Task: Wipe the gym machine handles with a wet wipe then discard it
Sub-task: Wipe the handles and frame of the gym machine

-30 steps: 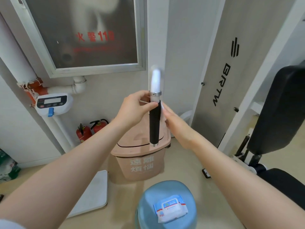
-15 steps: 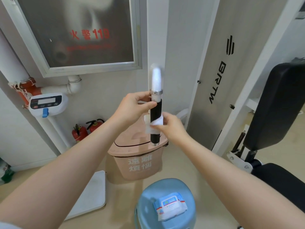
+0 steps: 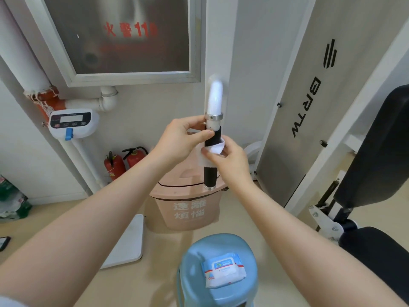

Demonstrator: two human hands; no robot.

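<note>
A framed fire cabinet (image 3: 124, 38) with red characters on its dark glass hangs on the wall and serves as the landmark. Just below its lower left corner sits a white digital scale display (image 3: 73, 125) on a white post, beside a white drain pipe (image 3: 104, 100). Further below the cabinet, on the floor by the wall, stand two red fire extinguishers (image 3: 124, 160). Well below it lies a flat white scale platform (image 3: 128, 242). Far to the cabinet's right stands a grey panel (image 3: 309, 103) lettered BRTW, and beyond that a black padded bench (image 3: 376, 151)
</note>
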